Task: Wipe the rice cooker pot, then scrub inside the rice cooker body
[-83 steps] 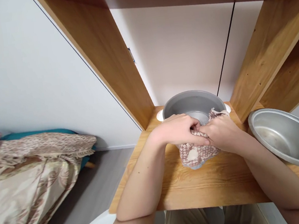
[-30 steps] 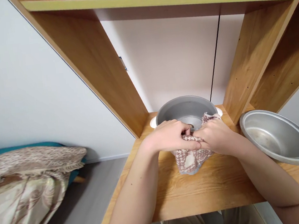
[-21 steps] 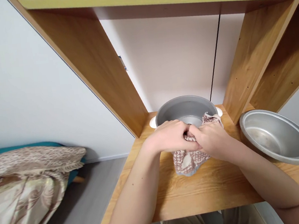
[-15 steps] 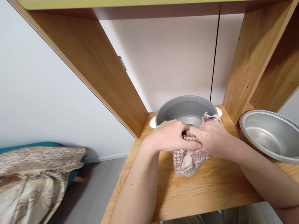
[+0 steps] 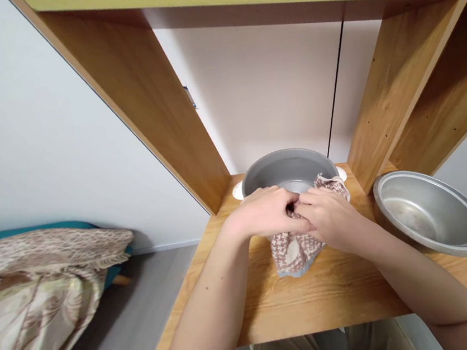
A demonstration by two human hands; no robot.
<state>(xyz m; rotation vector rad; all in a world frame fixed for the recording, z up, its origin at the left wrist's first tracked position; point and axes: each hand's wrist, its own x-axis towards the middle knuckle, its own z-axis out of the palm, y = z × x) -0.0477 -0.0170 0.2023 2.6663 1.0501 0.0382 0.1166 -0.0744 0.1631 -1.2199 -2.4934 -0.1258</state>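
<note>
The left hand (image 5: 269, 211) is pinching a brown-and-white patterned fabric cloth (image 5: 293, 253), its long axis running one-to-seven o'clock over the near side of a round grey metal pot (image 5: 289, 163); the equally near right hand (image 5: 328, 216) is pinching from three.

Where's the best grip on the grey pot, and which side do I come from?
Probably the left white handle and right white handle, each approached from its outer side: they jut from opposite sides of the grey pot. The patterned cloth bunches close by the right one, so that grip looks more crowded.
</note>
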